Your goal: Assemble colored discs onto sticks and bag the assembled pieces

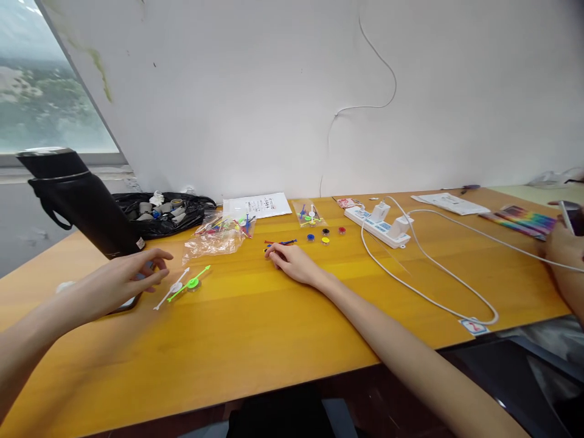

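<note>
While the wooden table (255, 340) spreads beneath both arms, the left hand (122, 281) hangs with loosely bent fingers, holding nothing I can see, near a white arrow spinner (176, 286) and a lime-green arrow spinner (193, 283). The right hand (295, 263) curls its fingers at the left end of some red and dark-blue arrows (287, 243); whether it pinches any, I can't tell. These spinners look like moulded plastic: very light, I'd guess, slick, fairly stiff, but liable to snap if bent. The round hub at mid-shaft seems the best place to hold. The white and green ones lie slantwise, side by side, slim and pointed, the green over a clear base. Smallest are the round pieces beyond: blue (311, 238), black (325, 232), yellow (325, 241) and red (342, 230).
</note>
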Motion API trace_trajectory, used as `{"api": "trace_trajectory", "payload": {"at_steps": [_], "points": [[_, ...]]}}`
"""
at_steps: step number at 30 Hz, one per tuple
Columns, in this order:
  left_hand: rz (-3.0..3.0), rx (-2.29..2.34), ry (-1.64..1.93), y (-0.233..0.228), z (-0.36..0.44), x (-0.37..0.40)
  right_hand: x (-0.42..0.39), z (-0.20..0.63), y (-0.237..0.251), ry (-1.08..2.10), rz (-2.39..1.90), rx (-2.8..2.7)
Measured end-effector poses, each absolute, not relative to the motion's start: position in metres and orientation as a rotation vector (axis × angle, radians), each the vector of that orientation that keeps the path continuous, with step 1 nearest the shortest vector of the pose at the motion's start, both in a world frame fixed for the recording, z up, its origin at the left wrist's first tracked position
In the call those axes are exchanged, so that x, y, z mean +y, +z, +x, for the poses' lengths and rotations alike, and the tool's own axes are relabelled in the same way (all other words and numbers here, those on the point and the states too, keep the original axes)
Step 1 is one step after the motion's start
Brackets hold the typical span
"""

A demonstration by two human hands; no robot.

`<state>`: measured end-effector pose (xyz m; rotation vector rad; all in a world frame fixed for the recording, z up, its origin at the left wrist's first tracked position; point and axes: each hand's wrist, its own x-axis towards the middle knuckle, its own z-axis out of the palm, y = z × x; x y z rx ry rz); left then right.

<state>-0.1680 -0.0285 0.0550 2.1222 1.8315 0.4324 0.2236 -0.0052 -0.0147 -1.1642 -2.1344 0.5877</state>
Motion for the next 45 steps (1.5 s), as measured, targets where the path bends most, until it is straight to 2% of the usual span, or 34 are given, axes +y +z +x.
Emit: {"api": "trace_trajectory", "payload": {"at_steps": [3, 10, 14, 19, 22, 24, 29, 36, 45], "points": [[2.09, 1.616, 0.401, 0.07, -0.139, -0.034, -0.004, 0.224, -0.015, 0.599, -1.161, -2.128], [2.183, 1.193, 0.714, 0.099, -0.052, -0.027, -0.005, 0.224, -0.018, 0.64, -1.158, -2.122], [2.064, 1.099, 0.872, 0.062, -0.012, -0.009, -0.002, 0.231, -0.012, 0.509, -1.16, -2.161], [2.103, 1.093, 0.884, -0.006, 0.008, -0.002, 0.01, 0.27, 0.001, -0.011, -1.318, -1.989], [2.075, 1.052, 0.833, -0.019, 0.008, -0.004, 0.015, 0.293, -0.001, -0.217, -1.541, -1.998], [2.056, 1.024, 0.81, -0.018, 0.006, -0.006, 0.015, 0.3, -0.004, -0.248, -1.668, -2.015], [2.026, 0.987, 0.805, -0.016, 0.005, -0.006, 0.015, 0.299, -0.007, -0.218, -1.784, -2.041], [1.994, 0.965, 0.835, -0.014, 0.005, -0.008, 0.014, 0.295, -0.004, -0.209, -1.645, -2.035], [1.663, 0.832, 0.91, -0.017, 0.014, -0.021, -0.005, 0.25, 0.008, 0.399, -1.067, -2.03]]}}
